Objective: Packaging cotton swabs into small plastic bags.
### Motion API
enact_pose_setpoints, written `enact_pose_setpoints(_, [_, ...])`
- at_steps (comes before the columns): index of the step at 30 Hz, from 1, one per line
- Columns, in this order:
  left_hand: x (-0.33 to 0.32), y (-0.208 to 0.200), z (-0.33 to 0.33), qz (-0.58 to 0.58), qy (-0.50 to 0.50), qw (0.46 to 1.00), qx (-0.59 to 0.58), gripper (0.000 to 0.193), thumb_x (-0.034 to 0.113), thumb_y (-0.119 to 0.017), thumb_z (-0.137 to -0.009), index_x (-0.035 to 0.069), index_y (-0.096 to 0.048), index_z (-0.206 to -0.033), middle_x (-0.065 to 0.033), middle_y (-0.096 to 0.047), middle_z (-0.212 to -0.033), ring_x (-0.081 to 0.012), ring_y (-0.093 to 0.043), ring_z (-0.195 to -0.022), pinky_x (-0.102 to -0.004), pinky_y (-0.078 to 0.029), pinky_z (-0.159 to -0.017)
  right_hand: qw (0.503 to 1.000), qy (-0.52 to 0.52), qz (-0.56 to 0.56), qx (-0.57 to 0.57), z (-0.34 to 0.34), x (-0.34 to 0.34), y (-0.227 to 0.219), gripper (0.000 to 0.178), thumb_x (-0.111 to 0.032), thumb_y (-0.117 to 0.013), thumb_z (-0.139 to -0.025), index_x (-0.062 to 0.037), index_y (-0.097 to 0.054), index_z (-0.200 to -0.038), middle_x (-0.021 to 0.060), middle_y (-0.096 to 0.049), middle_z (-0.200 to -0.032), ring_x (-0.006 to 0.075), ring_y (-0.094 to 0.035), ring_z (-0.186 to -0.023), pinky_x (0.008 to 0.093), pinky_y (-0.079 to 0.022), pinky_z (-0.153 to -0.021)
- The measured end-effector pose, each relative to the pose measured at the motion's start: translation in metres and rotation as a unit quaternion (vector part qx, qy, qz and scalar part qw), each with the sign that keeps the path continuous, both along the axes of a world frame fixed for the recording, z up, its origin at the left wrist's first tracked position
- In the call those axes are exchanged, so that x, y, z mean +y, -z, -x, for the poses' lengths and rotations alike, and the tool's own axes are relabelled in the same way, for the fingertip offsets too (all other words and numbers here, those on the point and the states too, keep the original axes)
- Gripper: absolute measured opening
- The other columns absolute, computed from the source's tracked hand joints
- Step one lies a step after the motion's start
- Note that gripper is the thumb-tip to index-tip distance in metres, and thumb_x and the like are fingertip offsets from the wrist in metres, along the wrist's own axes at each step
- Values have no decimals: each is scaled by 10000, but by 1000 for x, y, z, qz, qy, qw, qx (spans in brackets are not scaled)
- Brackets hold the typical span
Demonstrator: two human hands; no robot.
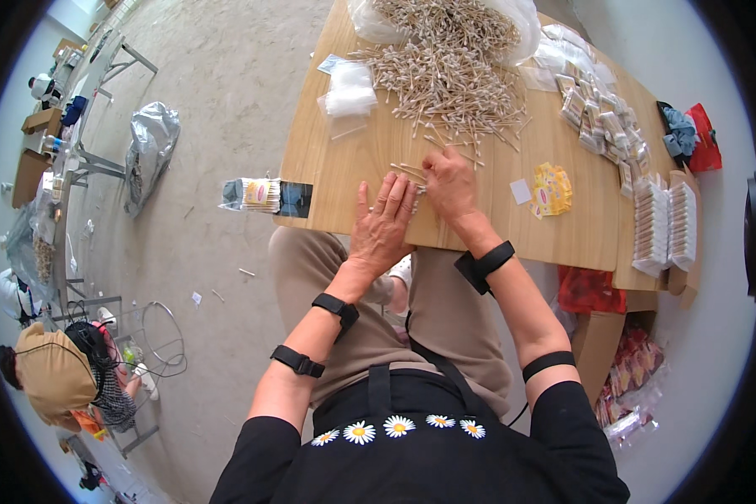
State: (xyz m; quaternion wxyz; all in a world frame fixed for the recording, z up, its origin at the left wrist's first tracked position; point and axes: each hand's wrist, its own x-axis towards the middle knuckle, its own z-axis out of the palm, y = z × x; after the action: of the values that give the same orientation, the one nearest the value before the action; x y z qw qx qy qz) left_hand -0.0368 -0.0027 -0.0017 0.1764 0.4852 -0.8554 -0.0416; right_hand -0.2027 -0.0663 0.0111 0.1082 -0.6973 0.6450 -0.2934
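Head: LH (381, 225) palm-down, RH (452, 186) curled

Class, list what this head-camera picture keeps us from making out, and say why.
All in the head view:
Whatever lies beneath the left hand: covered by that hand.
What the right hand may hold: hidden by its own curl.
Swab pile: far end cut off by the top edge.
Yellow cards: print too small.

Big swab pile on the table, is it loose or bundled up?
Loose: the swabs lie jumbled at many angles, spreading across the wooden table.
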Motion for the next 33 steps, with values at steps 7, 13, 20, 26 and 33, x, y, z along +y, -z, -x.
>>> enact_pose_setpoints(7, [1, -17, 0, -65, 9, 997, -32, 1222, 401, -889, -566, 34, -271, -1554, -125, -231, -1629, -261, -178, -1533, -624, -97, -1193, 999, -37, 15, -31, -10, 9, 3, 49, -77, -633, -839, -59, -677, -853, 161, -621, -922, 386, -655, -826, 474, -539, -718])
enact_pose_setpoints(13, [-6, -10, 0, -49, 14, 997, -55, 1202, 471, -863, -604, 14, -273, -1546, -143, -238, -1627, -269, -179, -1533, -638, -77, -1188, 999, -43, 9, -32, -8, 15, 6, 72, -33, -614, -827, -38, -668, -872, 165, -620, -921, 394, -652, -837, 471, -540, -724])
enact_pose_setpoints(20, [-8, 4, 5, 9, 3, 1000, -20, 1079, 486, -802, -686, 40, -309, -1536, -115, -272, -1615, -265, -214, -1520, -647, -115, -1178, 997, 3, 69, 21, 38, -31, 10, 169, 3, -590, -812, -27, -642, -970, 194, -606, -1042, 409, -636, -944, 465, -537, -791])
enact_pose_setpoints(26, [-8, 16, 1, 47, -12, 998, -42, 1019, 452, -787, -712, 34, -329, -1521, -135, -298, -1601, -275, -255, -1505, -629, -150, -1177, 987, 155, -19, 41, 43, -7, -13, 208, 9, -608, -797, 7, -622, -1005, 219, -604, -1049, 405, -628, -985, 454, -528, -841])
enact_pose_setpoints(33, [-9, 0, 4, 9, 14, 999, -33, 973, 384, -780, -729, 22, -334, -1514, -148, -309, -1596, -298, -265, -1500, -549, -186, -1207, 997, 40, -8, -70, 40, -28, 2, 500, -18, -662, -746, 57, -590, -1236, 239, -602, -1147, 378, -630, -1002, 453, -518, -884])
